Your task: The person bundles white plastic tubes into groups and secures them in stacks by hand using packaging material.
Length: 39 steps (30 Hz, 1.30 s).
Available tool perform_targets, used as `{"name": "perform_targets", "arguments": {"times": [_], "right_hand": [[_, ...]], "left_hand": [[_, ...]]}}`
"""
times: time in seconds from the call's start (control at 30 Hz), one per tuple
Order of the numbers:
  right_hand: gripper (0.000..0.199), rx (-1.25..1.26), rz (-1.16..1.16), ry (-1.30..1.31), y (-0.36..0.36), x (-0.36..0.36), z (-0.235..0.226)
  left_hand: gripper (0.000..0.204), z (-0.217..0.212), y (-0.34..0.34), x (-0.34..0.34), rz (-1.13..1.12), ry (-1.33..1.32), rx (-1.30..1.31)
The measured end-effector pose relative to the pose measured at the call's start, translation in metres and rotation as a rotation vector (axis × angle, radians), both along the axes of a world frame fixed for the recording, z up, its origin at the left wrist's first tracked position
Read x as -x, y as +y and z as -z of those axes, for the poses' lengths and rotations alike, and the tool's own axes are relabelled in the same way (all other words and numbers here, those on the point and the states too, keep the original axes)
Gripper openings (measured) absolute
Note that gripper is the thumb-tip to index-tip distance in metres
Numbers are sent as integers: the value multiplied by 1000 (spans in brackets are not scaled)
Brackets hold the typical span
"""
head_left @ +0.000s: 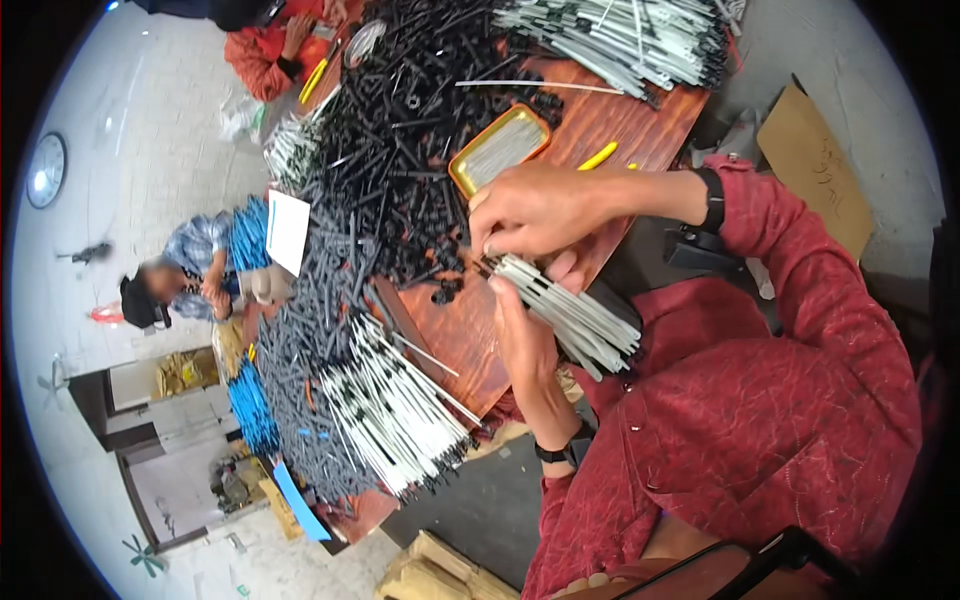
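Observation:
A bundle of slim white rods with black ends [575,315] lies slanted across my left hand [525,335], which is closed around it near the upper-left end. The thumb shows; most of the left fingers are hidden. Over that same end, my right hand [540,215] is closed, thumb and fingers pinched by the dark tips. Whatever is between the right fingertips is too small to make out. Close to the right hand, an orange-rimmed tray [545,128] holds many thin metal pins. A yellow-handled tool [598,156] lies just past the right wrist.
Black plastic parts [400,130] and grey ones [305,360] are heaped over the wooden table [440,320]. White rod piles lie at the lower left [395,410] and top [630,40]. Co-workers sit across, one in a patterned shirt [200,245], another in red sleeves [260,60].

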State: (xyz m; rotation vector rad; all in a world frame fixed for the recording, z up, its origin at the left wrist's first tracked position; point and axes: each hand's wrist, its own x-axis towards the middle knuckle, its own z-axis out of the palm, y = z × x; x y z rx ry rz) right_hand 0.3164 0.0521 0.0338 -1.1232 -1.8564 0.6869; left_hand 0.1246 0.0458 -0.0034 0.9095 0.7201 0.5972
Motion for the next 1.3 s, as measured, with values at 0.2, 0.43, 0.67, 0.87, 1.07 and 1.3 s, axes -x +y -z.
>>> {"name": "perform_targets", "arguments": {"times": [0.2, 0.43, 0.67, 0.87, 1.07, 1.3], "right_hand": [[22, 70, 46, -3, -2, 11, -4], [23, 10, 39, -54, -1, 6, -11], [23, 55, 34, -4, -1, 7, -8], [19, 28, 6, -35, -2, 7, -7], [20, 94, -46, 56, -2, 9, -10], [20, 34, -56, 8, 5, 7, -3]], "left_hand": [[69, -3, -7, 12, -16, 27, 36], [69, -4, -6, 7, -36, 28, 26], [70, -3, -5, 11, -53, 18, 42], [71, -1, -7, 8, -68, 33, 46], [71, -5, -8, 10, -55, 26, 20], [71, -2, -4, 10, -37, 5, 40]]}}
